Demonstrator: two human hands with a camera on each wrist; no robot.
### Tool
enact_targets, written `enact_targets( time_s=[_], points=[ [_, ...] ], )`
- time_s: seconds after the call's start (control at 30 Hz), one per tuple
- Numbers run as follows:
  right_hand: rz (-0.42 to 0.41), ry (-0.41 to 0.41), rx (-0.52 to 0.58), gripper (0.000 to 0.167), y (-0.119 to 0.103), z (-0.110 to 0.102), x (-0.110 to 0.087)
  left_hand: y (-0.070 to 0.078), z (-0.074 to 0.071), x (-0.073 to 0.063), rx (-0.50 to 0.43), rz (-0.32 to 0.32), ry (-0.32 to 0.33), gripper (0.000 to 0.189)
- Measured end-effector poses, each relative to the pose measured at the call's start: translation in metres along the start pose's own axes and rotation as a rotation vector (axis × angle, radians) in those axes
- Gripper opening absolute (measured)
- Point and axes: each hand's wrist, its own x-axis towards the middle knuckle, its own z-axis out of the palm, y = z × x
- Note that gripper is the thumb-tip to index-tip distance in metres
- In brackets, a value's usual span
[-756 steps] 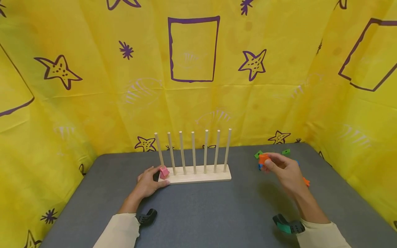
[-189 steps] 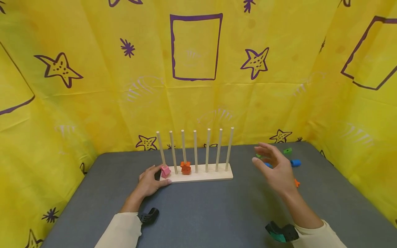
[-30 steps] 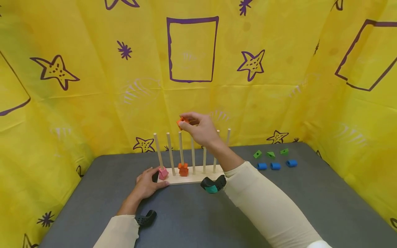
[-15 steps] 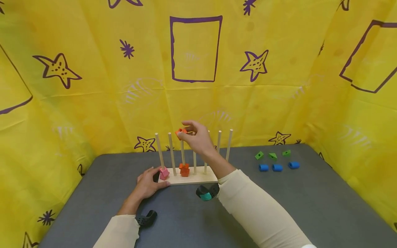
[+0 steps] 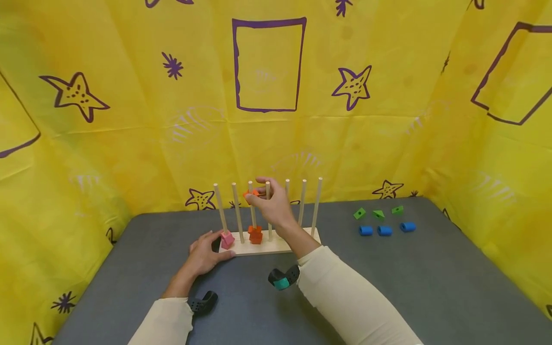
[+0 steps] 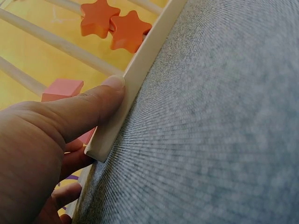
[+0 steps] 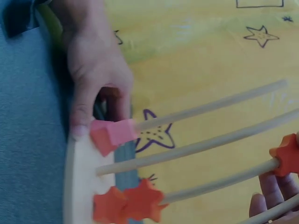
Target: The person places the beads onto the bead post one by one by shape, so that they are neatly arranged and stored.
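Observation:
A wooden peg board (image 5: 276, 247) with a row of upright pegs stands on the table. My left hand (image 5: 204, 254) grips its left end, thumb on the front edge in the left wrist view. Pink blocks (image 5: 227, 240) sit at the foot of the leftmost peg, close to that hand. Two orange star beads (image 5: 255, 235) are stacked at the bottom of the third peg. Near the top of this peg, my right hand (image 5: 276, 206) pinches another orange star bead (image 7: 287, 155), which the peg passes into in the right wrist view.
To the right on the grey table (image 5: 388, 278) lie three green triangular beads (image 5: 360, 213) and three blue cylinder beads (image 5: 385, 231). A yellow patterned cloth (image 5: 276, 143) hangs behind and at both sides. The other pegs (image 5: 316, 206) bear no beads.
Orange stars have gone from the right side onto the third peg since the oldest frame. Over the last second my right hand has lowered another star onto that peg's top. The left hand keeps its grip.

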Motion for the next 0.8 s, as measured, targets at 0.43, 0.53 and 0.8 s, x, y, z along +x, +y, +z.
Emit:
enact_targets(
  time_s=[0.43,0.53,0.8],
  points=[
    [0.033,0.016,-0.017,0.047,0.033,0.002,-0.008,-0.001,0.0,0.002,0.008,-0.005,0.004,0.086],
    [0.05,0.0,-0.008,0.048,0.041,0.002,-0.009,-0.001,-0.001,0.002,0.012,-0.005,0.006,0.087],
    [0.059,-0.005,0.012,0.047,0.059,0.004,-0.013,0.0,0.0,0.001,0.028,0.004,0.005,0.085]
  ],
)
